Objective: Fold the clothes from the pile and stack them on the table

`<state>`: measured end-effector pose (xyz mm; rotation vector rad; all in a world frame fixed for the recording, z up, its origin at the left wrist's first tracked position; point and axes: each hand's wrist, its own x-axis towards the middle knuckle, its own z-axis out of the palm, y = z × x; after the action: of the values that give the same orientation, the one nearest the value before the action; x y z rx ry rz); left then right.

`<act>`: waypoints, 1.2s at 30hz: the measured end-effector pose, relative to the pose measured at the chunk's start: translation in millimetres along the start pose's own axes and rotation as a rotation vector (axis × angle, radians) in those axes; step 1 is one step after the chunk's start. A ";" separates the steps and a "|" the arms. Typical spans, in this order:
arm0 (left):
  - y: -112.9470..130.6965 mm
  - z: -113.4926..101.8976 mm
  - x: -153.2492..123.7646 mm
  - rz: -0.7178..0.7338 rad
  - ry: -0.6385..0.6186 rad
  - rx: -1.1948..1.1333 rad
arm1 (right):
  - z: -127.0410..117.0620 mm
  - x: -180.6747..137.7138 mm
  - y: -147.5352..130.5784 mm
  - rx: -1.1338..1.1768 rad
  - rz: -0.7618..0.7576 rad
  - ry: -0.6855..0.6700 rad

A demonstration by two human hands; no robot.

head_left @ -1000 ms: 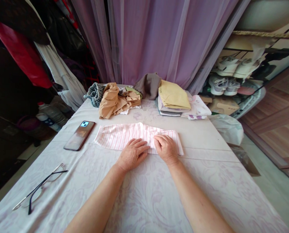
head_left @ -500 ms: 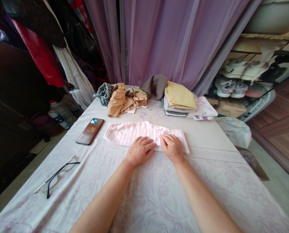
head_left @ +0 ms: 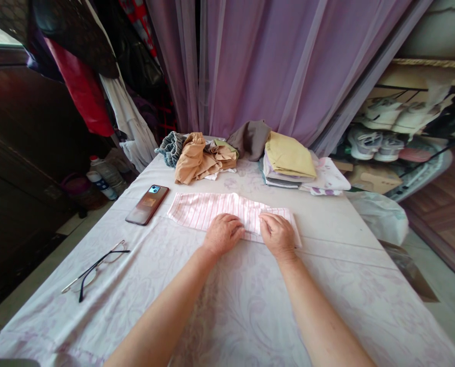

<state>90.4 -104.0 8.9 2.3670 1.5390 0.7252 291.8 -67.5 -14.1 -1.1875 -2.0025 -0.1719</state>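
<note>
Our left hand (head_left: 223,233) rests over the near edge of the striped garment (head_left: 196,209), fingers loosely bent; our right hand (head_left: 278,237) lies beside it on the folded-over end, thumb and fingers curled in at the fold's edge. We cannot tell whether either hand pinches the fabric or merely presses on it. Table (head_left: 246,290) is spread with a pale floral cloth (head_left: 135,275). Garment lies flat, left to right, across the middle of it. We judge it light, thin and soft: limp, not fragile, unlikely to slip on the cloth, but quick to crease. For lifting we would favour a hold at both ends, fingers beneath, so that the layers stay together; a single-point hold would probably let it droop and unfold. Rumpled heap (head_left: 191,160) sits back left, folded stack (head_left: 290,155) back right; neither touches the garment. Phone (head_left: 148,206) lies near the garment's left end, apart from it. Eyeglasses (head_left: 93,266), slighter, lie closer to us on the left, well apart.
</note>
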 end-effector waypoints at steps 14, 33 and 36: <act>40.6 15.1 30.4 -0.464 0.098 0.055 | -22.7 -10.6 77.2 0.067 0.727 0.123; 45.0 31.3 20.7 -0.022 0.071 0.220 | -24.0 -1.1 63.2 -0.082 0.307 0.045; 45.3 39.8 23.9 -0.029 -0.014 0.222 | -21.0 1.4 47.8 -0.045 0.072 -0.106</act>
<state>154.6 -98.6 1.6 2.4914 1.7248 0.5553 340.9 -50.1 -11.2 -1.3199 -2.0532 -0.1213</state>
